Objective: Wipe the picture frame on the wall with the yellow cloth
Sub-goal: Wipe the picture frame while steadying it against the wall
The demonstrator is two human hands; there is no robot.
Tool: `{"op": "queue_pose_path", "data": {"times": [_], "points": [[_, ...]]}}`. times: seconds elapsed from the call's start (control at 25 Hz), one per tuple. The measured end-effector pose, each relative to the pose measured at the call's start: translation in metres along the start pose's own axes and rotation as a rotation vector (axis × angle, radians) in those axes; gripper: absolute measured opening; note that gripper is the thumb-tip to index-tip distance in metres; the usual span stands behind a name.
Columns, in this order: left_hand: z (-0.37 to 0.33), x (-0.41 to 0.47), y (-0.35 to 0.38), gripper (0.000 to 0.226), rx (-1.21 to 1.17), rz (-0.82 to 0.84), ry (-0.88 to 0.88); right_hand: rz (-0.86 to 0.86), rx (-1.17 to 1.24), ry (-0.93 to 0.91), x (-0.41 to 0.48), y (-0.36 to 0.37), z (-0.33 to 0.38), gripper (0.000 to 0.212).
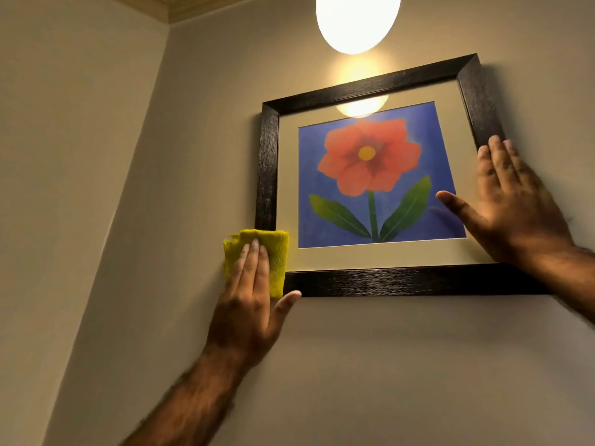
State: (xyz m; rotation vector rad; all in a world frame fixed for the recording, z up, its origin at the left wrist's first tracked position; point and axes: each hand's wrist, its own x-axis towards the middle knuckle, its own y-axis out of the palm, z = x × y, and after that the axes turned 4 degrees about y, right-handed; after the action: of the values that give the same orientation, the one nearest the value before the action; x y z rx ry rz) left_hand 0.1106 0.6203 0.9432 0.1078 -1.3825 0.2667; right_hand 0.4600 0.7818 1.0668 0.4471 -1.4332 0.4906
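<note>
A dark wooden picture frame [386, 282] hangs slightly tilted on a beige wall, holding a red flower print on blue behind glass. My left hand [249, 304] presses a folded yellow cloth [277, 255] flat against the frame's lower left corner, which the cloth covers. The thumb touches the bottom rail. My right hand [512, 207] lies flat with fingers spread over the frame's right side and lower right corner, its thumb resting on the glass.
A glowing round lamp [358, 22] sits above the frame and reflects in the top of the glass. A room corner runs down the left, and bare wall [386, 381] stretches below the frame.
</note>
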Motion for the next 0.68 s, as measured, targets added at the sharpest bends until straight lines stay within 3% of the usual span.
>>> {"op": "queue_pose_path", "data": {"times": [0.4,0.68], "points": [[0.033,0.226,-0.023,0.104,0.021,0.126,-0.149,-0.018,-0.042,0.010,-0.001,0.000,0.003,0.109],[0.031,0.161,-0.014,0.104,-0.054,0.062,-0.058,-0.004,-0.047,0.012,-0.002,-0.003,0.005,0.107]]}}
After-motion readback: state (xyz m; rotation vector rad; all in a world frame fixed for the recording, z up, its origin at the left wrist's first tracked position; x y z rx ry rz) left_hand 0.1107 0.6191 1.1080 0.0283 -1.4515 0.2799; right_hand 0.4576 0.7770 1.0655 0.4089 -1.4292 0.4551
